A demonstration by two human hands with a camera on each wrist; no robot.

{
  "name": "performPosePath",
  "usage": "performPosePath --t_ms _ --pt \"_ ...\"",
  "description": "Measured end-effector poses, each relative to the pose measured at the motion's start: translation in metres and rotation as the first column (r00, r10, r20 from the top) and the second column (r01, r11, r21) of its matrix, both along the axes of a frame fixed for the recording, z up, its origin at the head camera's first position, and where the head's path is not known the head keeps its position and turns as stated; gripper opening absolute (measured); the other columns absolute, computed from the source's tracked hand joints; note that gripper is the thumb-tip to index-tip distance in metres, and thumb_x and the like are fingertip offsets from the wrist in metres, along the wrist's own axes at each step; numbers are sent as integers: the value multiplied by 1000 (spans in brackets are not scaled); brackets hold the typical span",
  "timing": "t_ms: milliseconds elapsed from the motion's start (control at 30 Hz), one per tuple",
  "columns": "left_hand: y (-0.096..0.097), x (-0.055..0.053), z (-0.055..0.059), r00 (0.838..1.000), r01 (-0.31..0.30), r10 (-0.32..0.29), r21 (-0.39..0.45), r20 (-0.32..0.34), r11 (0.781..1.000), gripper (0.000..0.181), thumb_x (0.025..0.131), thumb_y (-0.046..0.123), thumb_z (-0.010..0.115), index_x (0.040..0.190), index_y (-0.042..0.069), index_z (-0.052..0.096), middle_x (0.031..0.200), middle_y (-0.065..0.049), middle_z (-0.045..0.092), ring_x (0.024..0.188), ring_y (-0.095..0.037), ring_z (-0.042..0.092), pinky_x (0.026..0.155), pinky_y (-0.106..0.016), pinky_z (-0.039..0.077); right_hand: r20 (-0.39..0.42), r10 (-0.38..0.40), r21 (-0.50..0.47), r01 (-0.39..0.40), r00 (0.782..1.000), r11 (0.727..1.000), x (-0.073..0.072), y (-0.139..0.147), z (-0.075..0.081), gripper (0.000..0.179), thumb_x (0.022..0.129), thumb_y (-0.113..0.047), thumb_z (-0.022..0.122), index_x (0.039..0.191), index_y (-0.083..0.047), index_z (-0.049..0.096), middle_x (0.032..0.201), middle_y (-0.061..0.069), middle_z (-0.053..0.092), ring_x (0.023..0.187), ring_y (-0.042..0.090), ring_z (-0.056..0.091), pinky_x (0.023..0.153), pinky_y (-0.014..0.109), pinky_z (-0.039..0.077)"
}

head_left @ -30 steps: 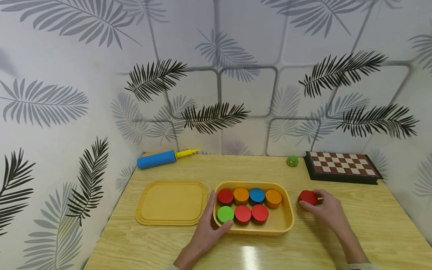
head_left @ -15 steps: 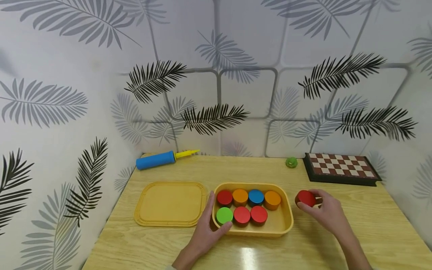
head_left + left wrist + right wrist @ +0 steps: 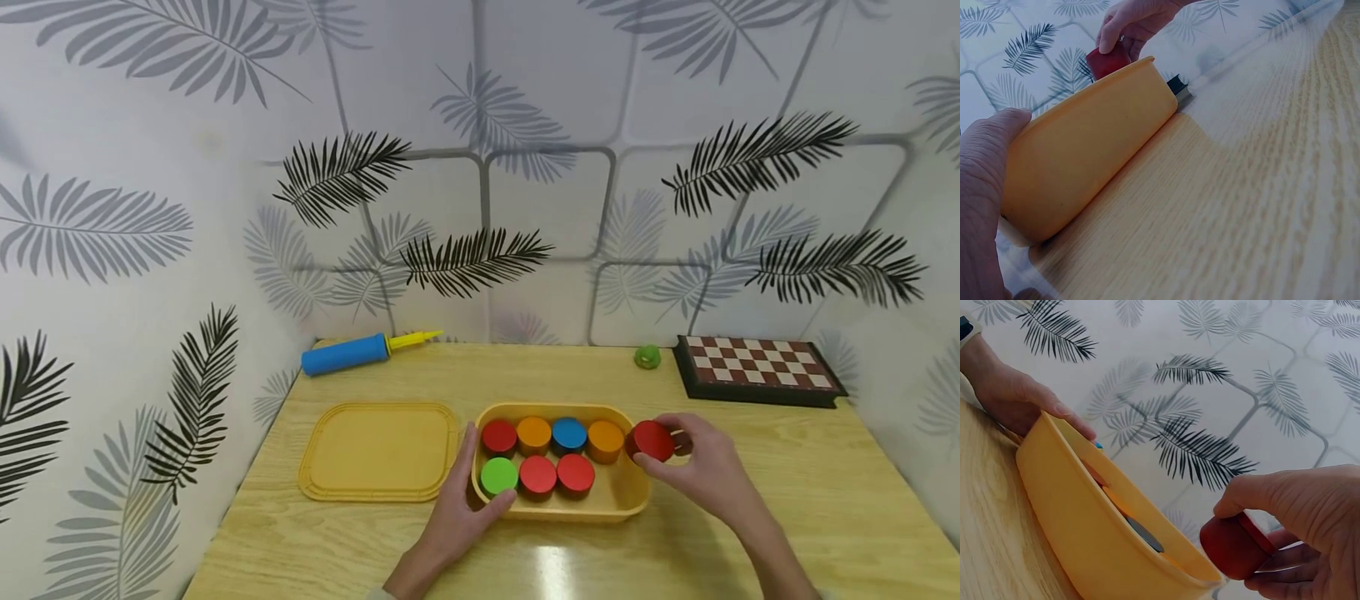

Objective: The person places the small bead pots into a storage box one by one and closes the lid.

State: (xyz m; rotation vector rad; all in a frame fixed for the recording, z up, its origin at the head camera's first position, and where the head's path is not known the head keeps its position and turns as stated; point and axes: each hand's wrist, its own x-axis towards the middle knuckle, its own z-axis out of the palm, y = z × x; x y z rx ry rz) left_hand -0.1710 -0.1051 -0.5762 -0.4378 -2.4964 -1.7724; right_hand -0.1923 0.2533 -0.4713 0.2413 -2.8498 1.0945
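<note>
A yellow plastic container [image 3: 555, 510] sits on the table in front of me, holding several small round tubs in two rows. In it are red tubs [image 3: 537, 477], orange tubs [image 3: 534, 437], a blue tub [image 3: 569, 437] and a green tub [image 3: 498, 477]. My left hand [image 3: 459, 512] grips the container's left end, thumb at the front corner and fingers along the side. Between thumb and fingers, my right hand [image 3: 701, 462] holds a red tub [image 3: 1235, 547] raised over the container's right rim. The right wrist view shows this tub tilted, with a lid-like band.
To the left lies a flat yellow lid [image 3: 381, 452]. Along the back are a blue hand pump [image 3: 347, 355] with a yellow nozzle, a small green object [image 3: 647, 357] and a checkered game board [image 3: 761, 367]. A patterned wall [image 3: 525, 192] rises behind the table.
My right hand has lifted the red tub off the table and carried it left to the container's right rim. The left hand has stayed at the container's left end.
</note>
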Motion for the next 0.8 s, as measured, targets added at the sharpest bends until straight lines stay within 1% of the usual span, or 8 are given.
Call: performPosePath --t_ms 100,233,367,600,700,800 --pt "0 -1 0 1000 0 0 10 -3 1000 104 94 41 78 170 23 9 177 -1 8 160 -19 10 126 -56 14 -32 67 5 -67 997 998 -1 -7 -1 54 82 -29 90 121 1 69 113 13 71 89 20 65 77 35 62" --pt "0 -1 -1 1000 4 -4 20 2 1000 104 94 39 78 170 23 9 176 0 7 160 -16 10 126 -56 13 -76 144 34 -141 987 989 -2 -14 -7 49 81 -24 91 119 -1 71 107 7 72 86 15 62 75 33 61" --pt "0 -1 -1 1000 9 -9 20 2 1000 104 94 38 78 170 23 9 176 0 8 160 -16 10 126 -56 14 -94 187 63 -182 978 981 -4 -18 -13 44 80 -20 91 116 -3 73 100 1 71 84 13 60 73 32 59" --pt "-1 -1 -1 1000 15 -15 11 -6 1000 104 95 41 77 170 22 8 177 -3 7 160 -21 10 126 -58 15 -27 221 126 -216 975 968 -6 -25 -16 44 78 -21 91 115 -3 72 105 3 70 89 15 59 77 35 59" --pt "-1 -1 -2 1000 14 -14 8 -10 1000 104 95 42 77 170 22 8 177 -3 7 160 -22 10 126 -59 16 -11 240 180 -234 971 956 -6 -29 -15 46 75 -21 92 113 -2 72 104 5 69 92 19 60 82 39 58" --pt "-1 -1 -1 1000 12 -12 10 -8 1000 104 95 42 77 170 22 8 177 -3 7 160 -22 10 126 -59 16 3 259 242 -252 966 937 -7 -34 -14 48 74 -22 94 112 -1 73 106 9 69 96 25 62 87 46 57"
